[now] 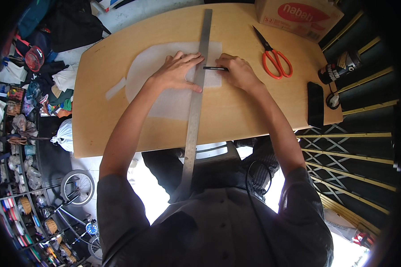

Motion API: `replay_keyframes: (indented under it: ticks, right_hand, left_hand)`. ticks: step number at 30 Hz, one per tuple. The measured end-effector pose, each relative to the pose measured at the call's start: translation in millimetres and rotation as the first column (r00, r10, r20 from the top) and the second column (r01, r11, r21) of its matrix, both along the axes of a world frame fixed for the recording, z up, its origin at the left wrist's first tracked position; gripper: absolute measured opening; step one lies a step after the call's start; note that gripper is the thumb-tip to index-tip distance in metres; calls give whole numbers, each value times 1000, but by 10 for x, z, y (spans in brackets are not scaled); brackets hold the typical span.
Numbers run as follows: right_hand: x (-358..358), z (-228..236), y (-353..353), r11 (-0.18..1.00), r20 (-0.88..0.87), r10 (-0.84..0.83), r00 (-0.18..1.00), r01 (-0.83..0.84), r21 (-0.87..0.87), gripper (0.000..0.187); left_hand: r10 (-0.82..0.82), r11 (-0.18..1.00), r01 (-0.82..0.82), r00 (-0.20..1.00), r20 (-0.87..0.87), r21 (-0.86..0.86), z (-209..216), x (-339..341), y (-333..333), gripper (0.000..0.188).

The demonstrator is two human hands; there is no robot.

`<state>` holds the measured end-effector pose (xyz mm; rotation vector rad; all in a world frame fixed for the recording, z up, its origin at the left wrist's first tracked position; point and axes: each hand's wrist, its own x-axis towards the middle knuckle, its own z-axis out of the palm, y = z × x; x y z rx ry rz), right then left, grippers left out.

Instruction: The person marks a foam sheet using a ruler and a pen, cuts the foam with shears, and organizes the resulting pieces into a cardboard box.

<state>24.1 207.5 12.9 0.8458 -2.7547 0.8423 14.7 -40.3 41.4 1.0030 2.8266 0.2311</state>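
A long metal ruler (193, 129) lies lengthwise over a white translucent sheet (149, 66) with a rounded left side; its near end reaches past the table edge toward my body. My left hand (176, 73) is spread, its fingertips and thumb pressing on the ruler and its palm over the sheet. In my right hand (238, 73) is a black pen (216, 68), gripped with curled fingers. The pen points left and its tip meets the ruler's right side. Scissors with orange handles (275, 62) rest to the right of that hand, blades pointing away.
Beneath everything is a wooden table (107, 133). A narrow white scrap (116, 88) lies left of the sheet. At the right are a cardboard box (298, 20), a dark can (338, 69), a black flat case (315, 104) and a tape roll (332, 100). A bicycle (75, 200) stands lower left.
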Motion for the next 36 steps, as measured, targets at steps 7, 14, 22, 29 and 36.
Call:
replay_keyframes:
  ticks: [7,14,22,29,36]
  right_hand:
    - [-34,-44,-6,1000,-4,3,1000,-3,-9,18]
    - [-57,-8,-9,999,1,-41,999,41,0,20]
    - [-117,334,-46,455,394,11,919,347,-820,63]
    - [-480,-33,-180,515,396,-95,913,385,-766,35]
    - [-681,-214,-289,666,307,-243,920,389,-637,30]
  left_hand:
    - [18,999,-17,999,-36,34,-28,31,-3,102]
    - [37,999,-36,999,-30,29,-83,9,13,102]
    - [54,998,-53,998,32,-40,9,-8,36,105]
    - [99,984,-84,991,87,-160,166,-49,204,113]
    - [118,983,-103,988,96,-153,188,-48,226,117]
